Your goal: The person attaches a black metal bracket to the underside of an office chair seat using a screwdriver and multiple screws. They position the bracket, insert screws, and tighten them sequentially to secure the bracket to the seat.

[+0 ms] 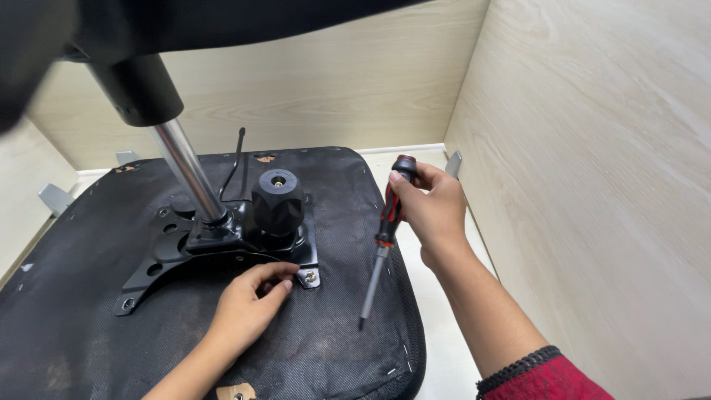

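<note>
Lying upside down between pale wooden walls (592, 148), the black seat base (348, 348) is leaving a narrow strip of surface (444, 348) open at right. Right hand (433, 211) is gripping a red-black screwdriver (384, 237), tip down. Left hand (248, 304) is resting half-curled, fingers touching the black metal plate (170, 255) near a corner bolt (310, 278).

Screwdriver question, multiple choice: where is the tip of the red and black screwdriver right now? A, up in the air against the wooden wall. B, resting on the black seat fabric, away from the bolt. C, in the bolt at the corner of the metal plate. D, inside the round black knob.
B: the right hand holds the screwdriver with its tip down on the seat fabric, to the right of the bolt near the left hand.
</note>
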